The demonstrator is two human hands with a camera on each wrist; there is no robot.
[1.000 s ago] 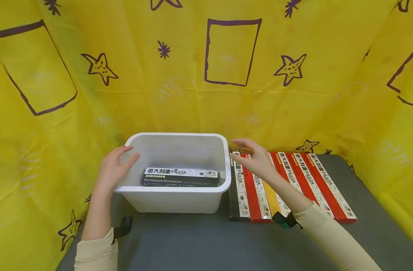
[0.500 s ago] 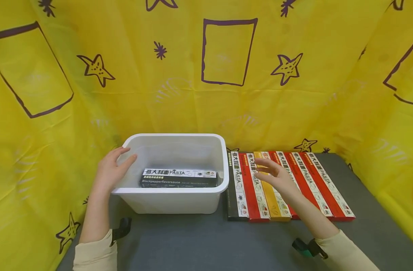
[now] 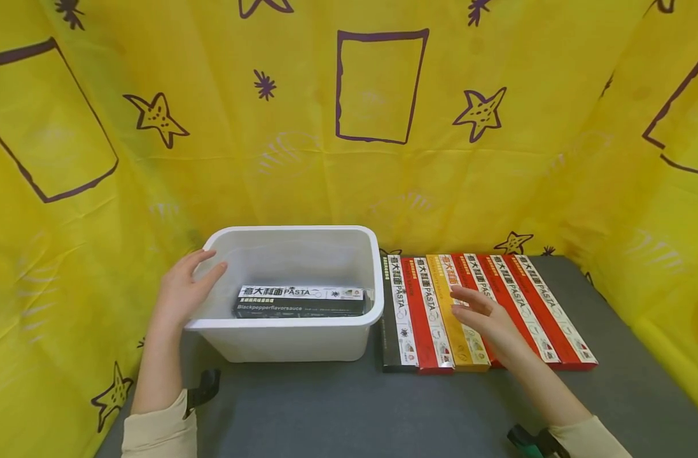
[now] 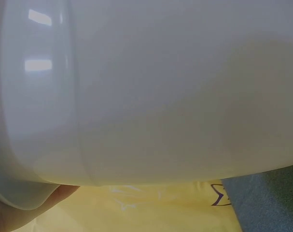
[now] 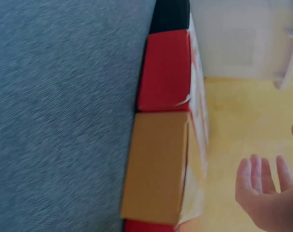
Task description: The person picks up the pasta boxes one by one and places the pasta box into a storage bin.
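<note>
My left hand (image 3: 179, 289) rests over the left rim of a white plastic bin (image 3: 291, 343), its thumb out over the inside and apart from the fingers. In the left wrist view the bin's smooth outer wall (image 4: 175, 87) takes up most of the picture, and part of the hand shows at the rim. Flat in the bin lies a black and white pasta box (image 3: 300, 302). Over a row of pasta boxes hovers my right hand (image 3: 492, 321), fingers loosely bent and holding nothing. Its spread fingers (image 5: 257, 176) also show in the right wrist view.
Right of the bin, the boxes lie side by side: a black one (image 3: 393, 343), a red one (image 3: 422, 331), a yellow one (image 3: 454, 337) and several more red ones (image 3: 578, 357). A grey table (image 3: 349, 413) carries everything. Yellow patterned cloth (image 3: 303, 184) hangs behind and at both sides.
My right hand has moved right and down, from beside the bin's right rim to over the middle of the box row. The left hand has stayed at the rim. The view has shifted slightly.
</note>
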